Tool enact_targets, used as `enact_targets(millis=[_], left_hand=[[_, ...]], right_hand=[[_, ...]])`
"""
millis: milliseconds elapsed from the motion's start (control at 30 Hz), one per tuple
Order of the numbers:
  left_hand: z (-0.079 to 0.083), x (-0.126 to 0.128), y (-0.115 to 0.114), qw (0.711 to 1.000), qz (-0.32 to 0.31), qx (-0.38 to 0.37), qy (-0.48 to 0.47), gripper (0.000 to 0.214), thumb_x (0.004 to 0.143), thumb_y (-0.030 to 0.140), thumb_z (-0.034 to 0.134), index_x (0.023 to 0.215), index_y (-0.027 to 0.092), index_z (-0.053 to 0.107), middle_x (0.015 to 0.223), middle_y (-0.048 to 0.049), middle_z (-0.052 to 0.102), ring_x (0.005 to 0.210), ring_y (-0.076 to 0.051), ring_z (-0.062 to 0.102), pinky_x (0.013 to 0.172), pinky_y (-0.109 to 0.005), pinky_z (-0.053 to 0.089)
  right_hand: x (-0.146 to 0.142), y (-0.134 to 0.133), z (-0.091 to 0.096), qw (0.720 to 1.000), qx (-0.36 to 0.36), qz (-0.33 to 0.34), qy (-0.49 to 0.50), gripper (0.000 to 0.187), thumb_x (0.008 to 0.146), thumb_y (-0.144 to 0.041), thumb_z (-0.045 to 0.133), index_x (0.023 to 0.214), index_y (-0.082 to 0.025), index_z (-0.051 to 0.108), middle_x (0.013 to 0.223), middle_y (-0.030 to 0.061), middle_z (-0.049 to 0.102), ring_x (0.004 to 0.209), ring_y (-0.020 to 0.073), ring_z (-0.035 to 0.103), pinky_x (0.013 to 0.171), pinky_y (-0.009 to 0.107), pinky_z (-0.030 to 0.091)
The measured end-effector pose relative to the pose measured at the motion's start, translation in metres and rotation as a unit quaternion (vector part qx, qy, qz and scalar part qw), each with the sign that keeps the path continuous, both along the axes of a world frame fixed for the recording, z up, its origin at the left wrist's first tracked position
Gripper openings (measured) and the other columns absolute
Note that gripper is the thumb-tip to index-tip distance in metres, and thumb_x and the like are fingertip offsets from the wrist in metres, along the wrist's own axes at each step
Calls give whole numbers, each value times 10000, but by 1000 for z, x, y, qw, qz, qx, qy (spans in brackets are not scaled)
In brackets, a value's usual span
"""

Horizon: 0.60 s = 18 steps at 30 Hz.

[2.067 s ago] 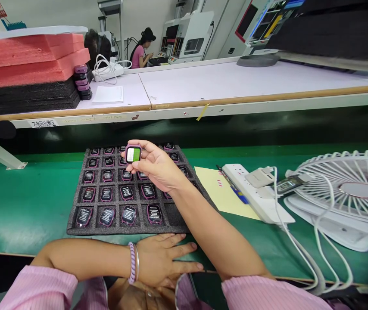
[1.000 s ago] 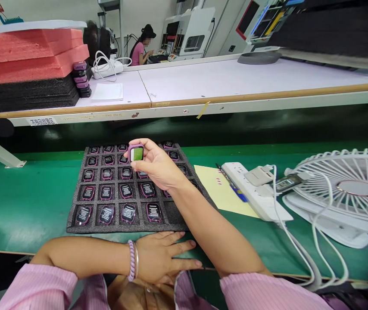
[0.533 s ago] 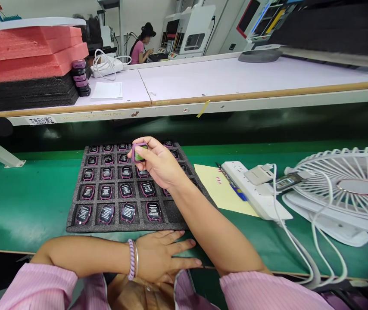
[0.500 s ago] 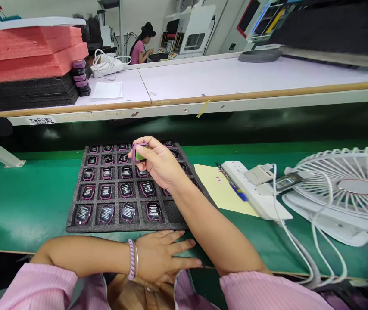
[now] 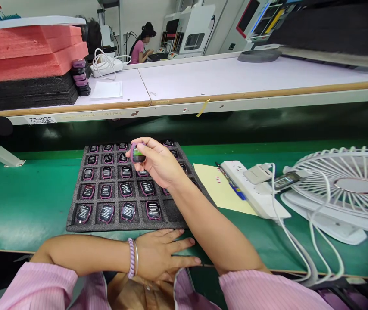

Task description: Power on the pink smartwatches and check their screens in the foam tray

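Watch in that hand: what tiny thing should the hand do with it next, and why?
I'd say the right hand should probably lift its thumb a little, with the fingers supporting the watch. The thumb overlaps an upper part of the screen, so you can't see it all. The part that shows is green and dark.
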<state>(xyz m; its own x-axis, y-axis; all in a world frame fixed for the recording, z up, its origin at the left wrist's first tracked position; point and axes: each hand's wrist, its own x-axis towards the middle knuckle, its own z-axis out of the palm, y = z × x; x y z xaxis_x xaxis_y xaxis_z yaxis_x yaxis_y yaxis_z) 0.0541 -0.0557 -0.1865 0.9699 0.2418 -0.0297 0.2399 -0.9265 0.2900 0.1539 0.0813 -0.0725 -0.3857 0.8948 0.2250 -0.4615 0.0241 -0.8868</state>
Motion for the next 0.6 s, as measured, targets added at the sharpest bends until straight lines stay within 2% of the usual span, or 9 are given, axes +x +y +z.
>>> enact_targets(millis=[167,300,367,500,600], left_hand=[[1,-1,1,1000,-9,-8,5,739,976,405,613,1627,204,328,1730,-136,243,1597,-367,236,1289,-486,315],[-4,2,1,1000,-5,-4,8,777,964,408,653,1632,212,308,1733,-142,227,1602,-385,206,1282,-524,318],[-6,3,1,1000,-7,-5,16,809,952,407,678,1637,215,291,1738,-146,205,1602,-398,193,1276,-543,321],[-5,5,2,999,-11,7,38,885,910,420,745,1638,222,283,1740,-157,183,1604,-404,179,1272,-558,318],[-5,6,2,998,-9,47,35,895,888,456,768,1626,220,319,1727,-161,230,1585,-404,250,1258,-539,347]], right_hand=[[16,-4,-3,999,-37,14,10,372,845,-358,758,1159,-199,638,951,64,751,647,178,687,597,295,566],[49,-19,-13,998,-68,0,-4,400,834,-294,691,1210,-172,631,1026,104,757,724,217,729,680,356,616],[69,-31,-23,997,-75,-10,-22,457,830,-288,709,1262,-190,593,1061,91,747,752,212,731,701,357,619],[103,-59,-53,992,-40,-19,-115,649,804,-212,792,1376,-255,488,1129,52,692,745,160,695,693,311,597],[119,-77,-74,968,25,-23,-249,529,861,-227,724,1347,-245,515,1057,47,654,802,189,687,733,345,603]])
